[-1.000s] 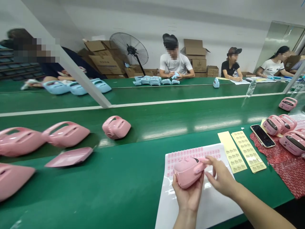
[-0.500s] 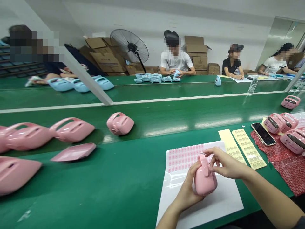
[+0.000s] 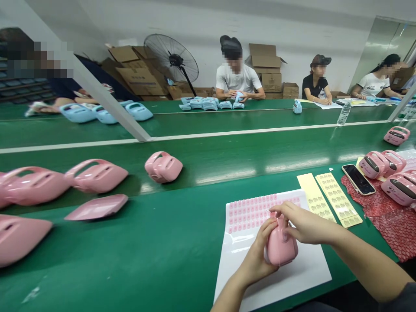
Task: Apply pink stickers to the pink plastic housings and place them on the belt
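Observation:
A small pink plastic housing with a carry handle [image 3: 282, 250] is tilted up on end above a white sheet of small pink stickers [image 3: 235, 255]. My left hand [image 3: 258, 255] is wrapped round its left side. On the handle, my right hand [image 3: 302, 223] pinches with its fingertips at the top edge and its thumb against the side. Whether something small sits under those right fingertips is hidden. Just behind my right hand are two cream sticker strips [image 3: 338, 197].
Pink housings [image 3: 95, 177] stand on the left, with a single one [image 3: 164, 167] farther in. A pink panel [image 3: 97, 208] lies nearby. At right are a phone [image 3: 358, 179], red bubble wrap [image 3: 383, 225] and finished-looking pink units [image 3: 401, 188]. Co-workers [image 3: 238, 78] sit opposite.
My right index finger has moved left across the top of the handle, and its thumb presses the side. The left hand keeps its hold. The camera view has shifted slightly.

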`<state>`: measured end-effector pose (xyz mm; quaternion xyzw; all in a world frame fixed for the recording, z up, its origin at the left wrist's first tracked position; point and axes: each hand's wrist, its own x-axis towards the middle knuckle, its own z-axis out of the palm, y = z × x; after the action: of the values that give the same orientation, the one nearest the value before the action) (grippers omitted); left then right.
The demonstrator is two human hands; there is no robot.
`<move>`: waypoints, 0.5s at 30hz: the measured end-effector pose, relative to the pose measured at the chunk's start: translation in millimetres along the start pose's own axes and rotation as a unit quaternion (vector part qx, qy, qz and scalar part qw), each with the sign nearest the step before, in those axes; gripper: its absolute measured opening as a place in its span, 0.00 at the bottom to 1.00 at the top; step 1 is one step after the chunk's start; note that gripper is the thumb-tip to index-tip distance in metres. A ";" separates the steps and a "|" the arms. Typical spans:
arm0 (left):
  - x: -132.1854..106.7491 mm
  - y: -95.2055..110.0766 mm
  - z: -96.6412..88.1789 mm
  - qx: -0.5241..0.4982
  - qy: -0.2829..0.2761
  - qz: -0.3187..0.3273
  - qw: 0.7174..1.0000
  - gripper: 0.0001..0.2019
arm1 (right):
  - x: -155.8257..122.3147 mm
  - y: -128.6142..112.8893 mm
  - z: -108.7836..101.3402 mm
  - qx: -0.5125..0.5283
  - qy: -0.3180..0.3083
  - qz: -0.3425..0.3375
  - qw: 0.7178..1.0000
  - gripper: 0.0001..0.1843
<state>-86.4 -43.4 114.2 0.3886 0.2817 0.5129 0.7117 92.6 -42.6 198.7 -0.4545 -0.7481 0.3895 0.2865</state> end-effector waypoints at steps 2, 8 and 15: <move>0.3 -1.1 -1.0 0.003 -0.002 -0.002 1.000 0.33 | 0.2 -0.8 0.7 -0.014 -0.002 -0.006 1.000 0.35; -0.8 3.1 1.4 0.099 -0.021 0.030 0.994 0.34 | -1.3 -4.0 6.2 -0.056 0.001 -0.010 0.998 0.34; -3.4 0.3 -4.3 0.209 -0.037 0.070 0.975 0.35 | -15.5 -5.7 8.3 -0.057 0.016 -0.067 0.996 0.33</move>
<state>-91.0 -45.4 112.1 0.5665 0.3286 0.4761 0.5869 90.0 -61.0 197.9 -0.4255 -0.7931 0.3183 0.2977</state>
